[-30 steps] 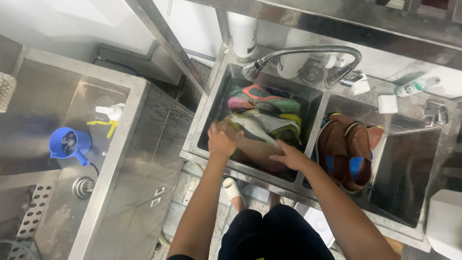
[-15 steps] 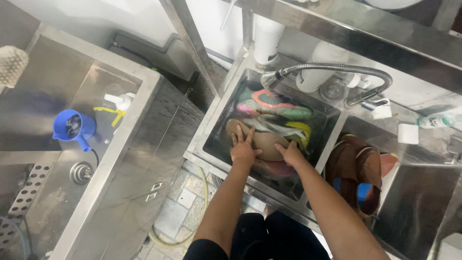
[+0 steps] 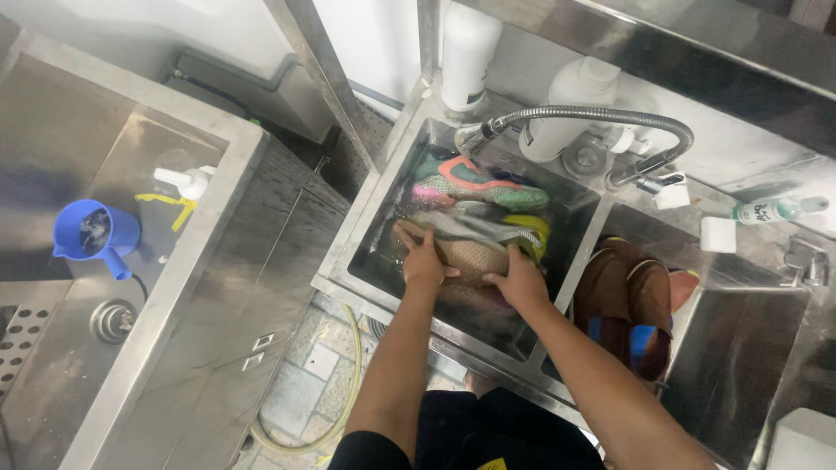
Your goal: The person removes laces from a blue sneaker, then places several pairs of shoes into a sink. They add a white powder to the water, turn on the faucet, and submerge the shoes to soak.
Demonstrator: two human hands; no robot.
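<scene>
Head view: tan mesh shoe (image 3: 475, 258) lies in the water-filled left steel sink basin (image 3: 366, 248), gripped by left hand (image 3: 424, 263) and right hand (image 3: 522, 283). Colourful sneakers (image 3: 479, 183) soak behind, unwashed; brown shoes (image 3: 627, 300) sit in the adjoining basin.

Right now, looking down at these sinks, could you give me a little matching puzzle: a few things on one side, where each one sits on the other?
Things:
1. tan shoe
2. brown shoes
3. blue scoop
4. green bottle

Places:
A. lying on the ledge behind the right basin
B. under both hands, in the middle basin
C. in the far left sink
D. in the right basin

Pairs: 1-B, 2-D, 3-C, 4-A

The left hand and right hand both press on the tan shoe.
</scene>
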